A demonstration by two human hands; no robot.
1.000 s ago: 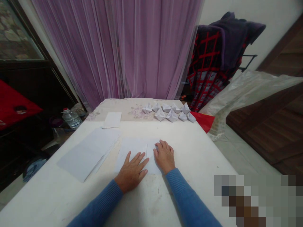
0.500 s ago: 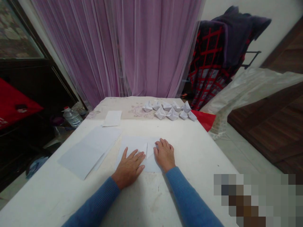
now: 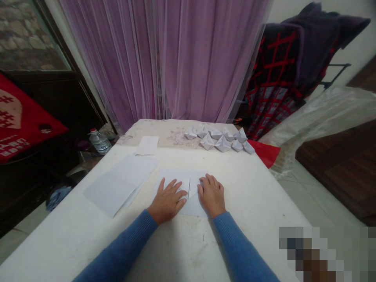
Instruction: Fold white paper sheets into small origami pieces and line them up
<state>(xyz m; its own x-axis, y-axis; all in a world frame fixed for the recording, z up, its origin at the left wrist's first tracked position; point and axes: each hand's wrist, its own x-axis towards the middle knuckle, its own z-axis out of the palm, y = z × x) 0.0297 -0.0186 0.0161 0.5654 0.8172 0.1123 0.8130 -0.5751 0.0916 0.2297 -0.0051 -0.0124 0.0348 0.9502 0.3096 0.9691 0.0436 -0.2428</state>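
A white sheet of paper (image 3: 195, 204) lies on the table in front of me, with flaps folded in so that a narrow slit runs between them. My left hand (image 3: 168, 200) rests flat on its left part, fingers spread. Over the right edge of the sheet is my right hand (image 3: 212, 196), its fingers bent and close together, gripping the folded side. The palm hides how much paper is under it.
Larger folded white sheets (image 3: 120, 182) lie to the left, with a small white paper stack (image 3: 147, 145) behind them. Several folded paper boats (image 3: 222, 144) stand at the back right beside red material (image 3: 266, 152). A water bottle (image 3: 100, 141) is beyond the table's left edge.
The view has turned slightly left, so everything appears farther right. Both hands stay on the sheet in nearly the same places, with little visible movement.
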